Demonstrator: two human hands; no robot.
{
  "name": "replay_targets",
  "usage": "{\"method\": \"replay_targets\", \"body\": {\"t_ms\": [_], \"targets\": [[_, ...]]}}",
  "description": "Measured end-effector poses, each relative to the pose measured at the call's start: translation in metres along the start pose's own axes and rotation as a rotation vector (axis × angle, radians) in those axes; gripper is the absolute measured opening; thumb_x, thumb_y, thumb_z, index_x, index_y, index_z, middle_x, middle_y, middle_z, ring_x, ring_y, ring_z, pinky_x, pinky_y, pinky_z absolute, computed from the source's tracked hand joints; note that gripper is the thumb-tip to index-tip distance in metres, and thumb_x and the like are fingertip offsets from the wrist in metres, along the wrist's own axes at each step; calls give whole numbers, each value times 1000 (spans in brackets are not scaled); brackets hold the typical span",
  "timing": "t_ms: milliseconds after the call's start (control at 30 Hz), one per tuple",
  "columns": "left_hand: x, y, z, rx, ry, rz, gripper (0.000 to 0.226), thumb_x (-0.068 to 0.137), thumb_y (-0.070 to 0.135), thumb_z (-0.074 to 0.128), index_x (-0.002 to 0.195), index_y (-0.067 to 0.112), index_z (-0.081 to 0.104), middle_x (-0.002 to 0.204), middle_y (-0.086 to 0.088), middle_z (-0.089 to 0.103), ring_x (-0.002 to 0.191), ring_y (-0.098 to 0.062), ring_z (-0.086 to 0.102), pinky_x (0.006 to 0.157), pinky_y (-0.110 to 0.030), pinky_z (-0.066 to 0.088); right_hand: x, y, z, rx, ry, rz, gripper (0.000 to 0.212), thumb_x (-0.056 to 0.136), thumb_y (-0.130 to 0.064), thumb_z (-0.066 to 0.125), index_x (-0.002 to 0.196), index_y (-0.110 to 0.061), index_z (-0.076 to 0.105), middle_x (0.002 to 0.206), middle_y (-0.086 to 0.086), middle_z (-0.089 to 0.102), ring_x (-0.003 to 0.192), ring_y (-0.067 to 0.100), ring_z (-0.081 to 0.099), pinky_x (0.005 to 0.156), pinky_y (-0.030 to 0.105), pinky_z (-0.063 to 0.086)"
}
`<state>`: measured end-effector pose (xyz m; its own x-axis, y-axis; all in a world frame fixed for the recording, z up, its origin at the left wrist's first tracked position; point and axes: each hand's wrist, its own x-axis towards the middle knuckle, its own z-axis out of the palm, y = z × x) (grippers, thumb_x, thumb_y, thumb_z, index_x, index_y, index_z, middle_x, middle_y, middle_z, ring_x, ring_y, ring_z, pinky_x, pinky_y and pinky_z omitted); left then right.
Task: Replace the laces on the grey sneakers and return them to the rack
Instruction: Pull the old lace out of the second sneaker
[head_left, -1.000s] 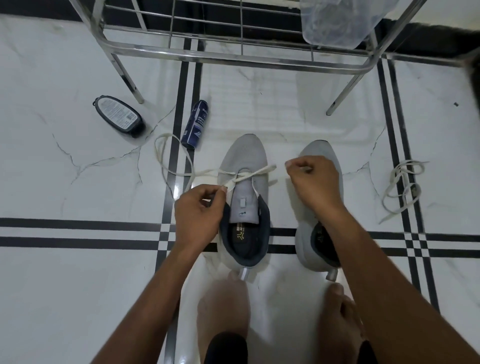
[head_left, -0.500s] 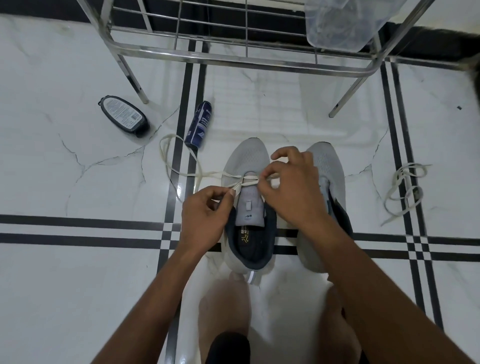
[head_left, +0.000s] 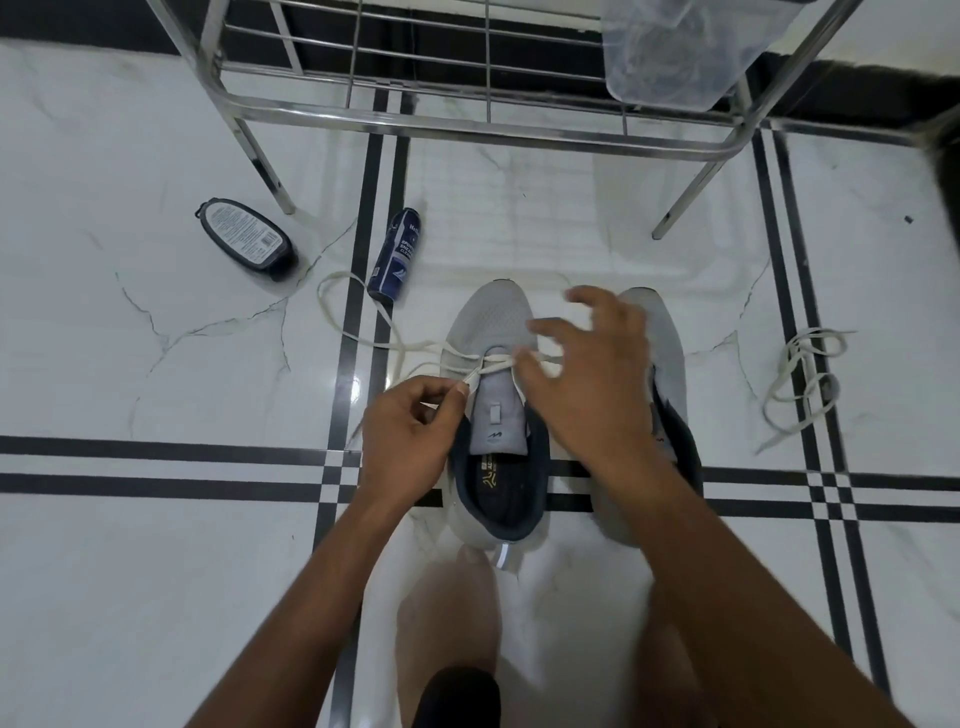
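Two grey sneakers stand side by side on the white floor, toes pointing at the rack. The left sneaker (head_left: 491, 332) has a white lace (head_left: 363, 340) crossed through its lowest eyelets, with the long end looping off to the left. My left hand (head_left: 410, 436) pinches one lace end beside the tongue. My right hand (head_left: 587, 379) hovers over the right side of that shoe with fingers spread, holding nothing, and it covers much of the right sneaker (head_left: 667, 364). The steel rack (head_left: 467, 124) stands just beyond the toes.
A loose bundled lace (head_left: 800, 379) lies on the floor to the right. A blue spray can (head_left: 396, 254) and a dark oval bottle (head_left: 247, 240) lie at the left by a rack leg. A clear plastic bag (head_left: 675, 52) sits on the rack. My bare feet are below the heels.
My right hand came in from the right sneaker's toe to the left shoe's eyelets, then let go of the lace and spread its fingers. The left hand kept its pinch.
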<state>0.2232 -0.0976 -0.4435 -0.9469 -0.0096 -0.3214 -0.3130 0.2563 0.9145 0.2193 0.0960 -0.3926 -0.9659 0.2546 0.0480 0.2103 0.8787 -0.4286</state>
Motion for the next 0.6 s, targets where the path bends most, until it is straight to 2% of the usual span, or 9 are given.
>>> {"method": "replay_targets", "body": {"t_ms": [100,133,200,267,300,367,500,533,600], "targets": [[0,-1,-2,8,-15,18,8,100,26,76,96,23,82,84,9,79,74,-12,73,65,-21,56,1,-22,26,-59,-200,-210,15,96,-33,72,97,-25,85,148,2,54,136,24,42,109,45,42],[0,-2,-3,5,-12,18,8,100,26,76,95,23,82,84,9,79,75,-12,73,66,-21,56,4,-18,27,-27,-186,-197,15,96,-28,71,91,-21,84,144,2,57,133,22,46,107,43,44],[0,-3,-4,-11,0,11,7,99,26,77,94,23,81,83,8,78,74,-10,71,66,-20,55,11,2,17,54,-11,-42,15,95,-20,71,84,-16,82,130,1,62,123,22,52,101,39,49],[0,-4,-3,-16,14,8,7,99,25,77,94,22,81,83,7,78,72,-7,69,66,-18,53,17,25,1,98,129,130,12,93,-22,73,86,-19,81,124,-1,62,121,23,51,100,42,51],[0,-4,-3,-12,14,6,7,99,25,77,94,22,81,83,7,77,71,-6,68,65,-18,53,16,30,-3,117,116,146,10,93,-27,74,90,-23,82,127,-3,61,124,23,48,103,41,49],[-1,-3,-2,-4,5,14,8,99,25,77,93,24,81,82,8,77,70,-7,68,64,-17,53,10,21,0,142,-15,23,12,93,-34,77,101,-26,84,138,-4,58,131,21,43,107,33,41],[2,-2,-2,11,-15,37,7,99,27,76,94,25,81,84,10,79,74,-11,72,65,-19,54,-3,-8,25,29,-233,-218,10,92,-32,78,96,-26,85,149,-1,56,137,23,41,108,43,41],[1,-2,-3,7,-13,39,7,99,27,76,94,24,81,85,10,79,74,-11,72,65,-19,54,-1,-6,27,31,-231,-216,8,92,-30,77,92,-26,85,146,-2,58,135,22,43,106,42,42],[2,-4,-3,-5,-11,33,6,99,27,77,96,24,81,84,8,78,73,-10,71,65,-19,54,5,9,23,92,-102,-81,9,92,-26,76,86,-24,83,134,-3,63,128,21,49,98,29,44]]}}
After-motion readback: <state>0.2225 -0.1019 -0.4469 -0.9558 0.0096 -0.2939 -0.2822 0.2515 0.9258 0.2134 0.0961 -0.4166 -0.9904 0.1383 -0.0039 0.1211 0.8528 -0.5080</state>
